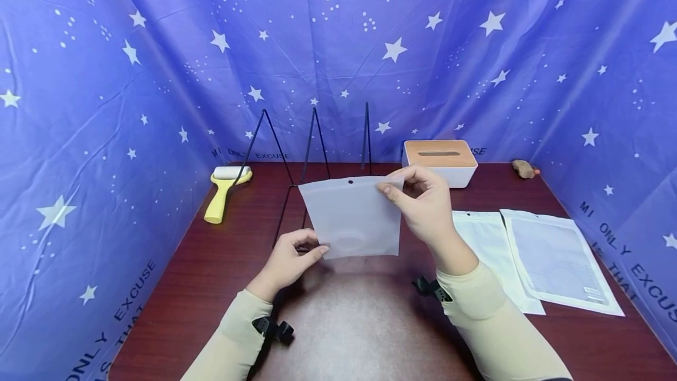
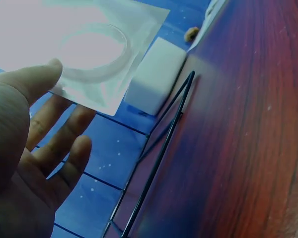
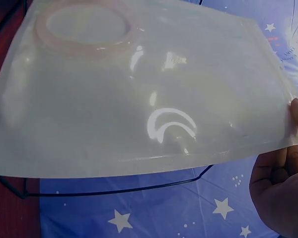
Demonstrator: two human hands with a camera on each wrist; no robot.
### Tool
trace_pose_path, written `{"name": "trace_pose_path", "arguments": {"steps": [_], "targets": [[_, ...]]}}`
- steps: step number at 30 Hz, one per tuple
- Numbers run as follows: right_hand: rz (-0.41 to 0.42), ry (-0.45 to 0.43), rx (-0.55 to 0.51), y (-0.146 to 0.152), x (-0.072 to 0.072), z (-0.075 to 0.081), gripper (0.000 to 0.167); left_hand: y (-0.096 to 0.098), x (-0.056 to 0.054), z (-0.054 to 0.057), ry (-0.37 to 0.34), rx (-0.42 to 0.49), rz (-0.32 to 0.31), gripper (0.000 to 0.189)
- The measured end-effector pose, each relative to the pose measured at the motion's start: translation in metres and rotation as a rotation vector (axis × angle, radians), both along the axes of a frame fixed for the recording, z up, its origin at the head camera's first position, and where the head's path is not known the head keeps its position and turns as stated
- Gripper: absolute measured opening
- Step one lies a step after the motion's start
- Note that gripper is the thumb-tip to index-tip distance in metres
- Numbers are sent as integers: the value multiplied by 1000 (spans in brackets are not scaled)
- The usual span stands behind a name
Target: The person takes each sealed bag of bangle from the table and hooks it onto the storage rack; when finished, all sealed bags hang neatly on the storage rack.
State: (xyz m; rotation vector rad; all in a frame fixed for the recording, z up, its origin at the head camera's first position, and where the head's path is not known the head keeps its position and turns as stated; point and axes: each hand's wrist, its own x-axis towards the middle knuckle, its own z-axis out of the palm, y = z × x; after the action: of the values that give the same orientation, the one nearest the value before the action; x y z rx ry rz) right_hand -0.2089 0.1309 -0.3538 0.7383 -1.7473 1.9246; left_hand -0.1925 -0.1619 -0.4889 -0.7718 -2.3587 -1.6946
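A translucent whitish zip bag (image 1: 357, 216) with a small hang hole is held up above the table between both hands. My left hand (image 1: 288, 257) pinches its lower left corner, thumb in front and fingers behind. At the upper right corner, my right hand (image 1: 423, 196) grips the bag between thumb and fingers. A pale pinkish ring (image 3: 42, 29) shows through the bag near one edge in the right wrist view; the left wrist view also shows a round outline there. Behind the bag stands a black wire rack (image 1: 312, 128), its lower part partly hidden.
Two more white bags (image 1: 560, 260) lie overlapping on the dark red table (image 1: 174, 304) at right. A tissue box (image 1: 460, 177) with a wooden lid stands behind my right hand. The yellow-handled roller (image 1: 215, 207) lies back left, and a small brown object (image 1: 523, 169) back right.
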Motion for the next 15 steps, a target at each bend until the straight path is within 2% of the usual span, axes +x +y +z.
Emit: {"name": "trace_pose_path", "arguments": {"steps": [9,11,15], "targets": [[-2,-27,115,-2,-2,-2,15,-5,2,-1,64,13,111,12],[14,-35,132,-2,-2,-3,16,-7,4,3,71,13,128,12],[56,-58,177,-6,-4,-7,17,-12,11,20,93,18,155,10]]}}
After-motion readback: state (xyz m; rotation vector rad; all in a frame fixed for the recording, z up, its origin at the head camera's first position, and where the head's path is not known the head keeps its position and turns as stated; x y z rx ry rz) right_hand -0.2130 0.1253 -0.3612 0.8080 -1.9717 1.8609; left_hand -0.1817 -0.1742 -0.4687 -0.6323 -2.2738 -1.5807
